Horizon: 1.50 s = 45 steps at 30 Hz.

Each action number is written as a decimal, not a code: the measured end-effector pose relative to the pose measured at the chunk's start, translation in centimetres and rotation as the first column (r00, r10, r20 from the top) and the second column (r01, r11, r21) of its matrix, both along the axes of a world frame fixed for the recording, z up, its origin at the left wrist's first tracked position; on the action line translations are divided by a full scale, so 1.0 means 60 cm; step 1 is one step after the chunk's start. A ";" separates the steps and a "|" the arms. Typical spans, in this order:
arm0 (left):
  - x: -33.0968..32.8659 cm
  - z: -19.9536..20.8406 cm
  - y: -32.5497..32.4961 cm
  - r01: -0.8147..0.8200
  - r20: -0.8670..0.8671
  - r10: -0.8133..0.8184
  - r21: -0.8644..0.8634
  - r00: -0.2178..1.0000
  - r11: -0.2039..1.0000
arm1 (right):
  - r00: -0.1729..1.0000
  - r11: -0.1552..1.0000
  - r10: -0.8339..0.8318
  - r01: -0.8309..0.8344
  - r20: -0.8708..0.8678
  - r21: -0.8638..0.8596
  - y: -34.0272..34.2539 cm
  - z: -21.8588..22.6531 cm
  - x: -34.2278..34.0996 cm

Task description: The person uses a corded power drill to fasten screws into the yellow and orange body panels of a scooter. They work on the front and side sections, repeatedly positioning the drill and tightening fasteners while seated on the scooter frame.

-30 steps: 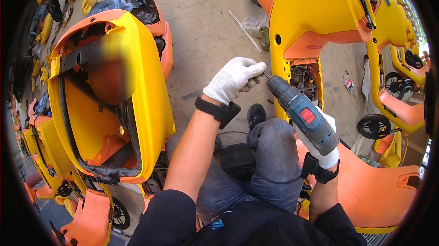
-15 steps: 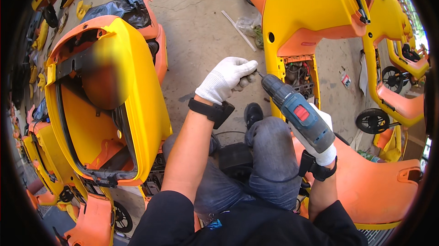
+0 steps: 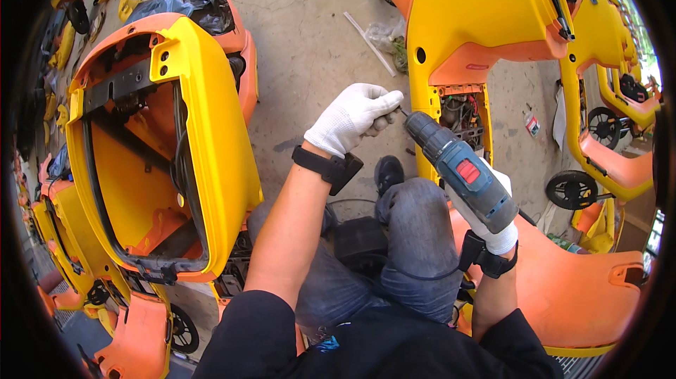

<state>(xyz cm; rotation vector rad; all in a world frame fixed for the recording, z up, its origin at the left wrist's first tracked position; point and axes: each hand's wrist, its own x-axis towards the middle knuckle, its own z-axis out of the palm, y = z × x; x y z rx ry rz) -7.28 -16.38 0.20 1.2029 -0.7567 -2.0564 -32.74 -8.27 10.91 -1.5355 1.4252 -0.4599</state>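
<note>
My right hand (image 3: 498, 232), in a white glove, is wrapped round the handle of a blue-grey cordless drill (image 3: 466, 173) with a red switch on top. The drill's body hides most of those fingers. Its chuck points up and left, and a thin bit (image 3: 403, 111) sticks out of it. Close to the bit's tip is my left hand (image 3: 358, 117), also gloved in white, with thumb and fingers pinched together. What they hold, if anything, is too small to tell. Both hands are in the air above my knees.
A yellow and orange scooter body (image 3: 224, 161) with an open storage bay stands at my left. Ahead to the right rises a yellow scooter front (image 3: 486, 20) with exposed wiring (image 3: 461, 120) below. An orange panel (image 3: 563, 294) lies at my right. More scooters stand farther off.
My left hand has shifted slightly right and up, staying by the bit. The drill remains in my right hand, nearly unmoved. The view has shifted a little.
</note>
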 end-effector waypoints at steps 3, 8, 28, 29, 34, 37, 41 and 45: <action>-0.006 0.000 0.002 -0.024 -0.044 0.024 0.000 0.999 1.000 | 0.988 0.964 0.119 -0.139 -0.102 -0.225 -0.002 0.003 0.001; -0.019 0.005 0.005 0.013 -0.029 -0.014 -0.019 0.999 1.000 | 0.996 0.993 -0.090 0.091 -0.023 0.070 0.015 -0.002 -0.013; -0.058 -0.029 0.015 0.010 0.093 -0.002 -0.084 0.996 0.996 | 0.871 0.858 -0.390 0.227 0.298 0.461 -0.002 -0.034 -0.037; -0.058 -0.030 0.015 0.004 0.079 0.003 -0.093 0.997 0.996 | 0.863 0.850 -0.403 0.229 0.305 0.475 -0.002 -0.036 -0.040; -0.063 -0.042 0.017 -0.021 0.049 0.027 -0.119 0.998 0.993 | 0.811 0.809 -0.468 0.233 0.352 0.540 -0.002 -0.045 -0.044; -0.061 -0.041 0.013 0.002 0.068 0.008 -0.141 0.998 0.990 | 0.802 0.791 -0.486 0.235 0.347 0.564 -0.002 -0.049 -0.050; -0.064 -0.045 0.011 0.001 0.108 0.021 -0.197 0.994 0.980 | 0.772 0.767 -0.524 0.244 0.360 0.594 0.001 -0.053 -0.054; -0.063 -0.038 0.009 0.041 0.141 -0.010 -0.219 0.990 0.975 | 0.753 0.755 -0.543 0.244 0.372 0.608 0.005 -0.052 -0.054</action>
